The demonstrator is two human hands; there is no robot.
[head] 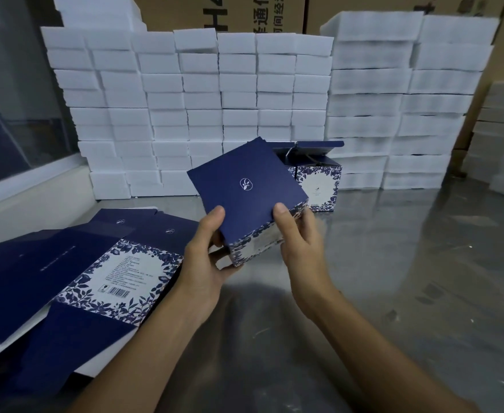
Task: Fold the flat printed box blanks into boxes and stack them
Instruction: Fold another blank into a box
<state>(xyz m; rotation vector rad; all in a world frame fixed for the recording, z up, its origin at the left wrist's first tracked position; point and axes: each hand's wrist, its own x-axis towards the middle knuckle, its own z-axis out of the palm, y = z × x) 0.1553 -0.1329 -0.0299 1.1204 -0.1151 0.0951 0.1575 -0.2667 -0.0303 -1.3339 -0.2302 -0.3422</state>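
At frame centre, the left hand (206, 257) and right hand (297, 234) grip a nearly folded box (246, 189), thumbs pinching its navy panel, which seems next to need setting by the finished boxes (319, 177) behind.

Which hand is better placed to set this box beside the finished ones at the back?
Probably the right hand: it grips the held box on the side nearer the finished boxes, which stand back and right.

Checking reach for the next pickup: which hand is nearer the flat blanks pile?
Left. The left hand grips the box just beside the flat blanks pile; the right hand is beyond the box.
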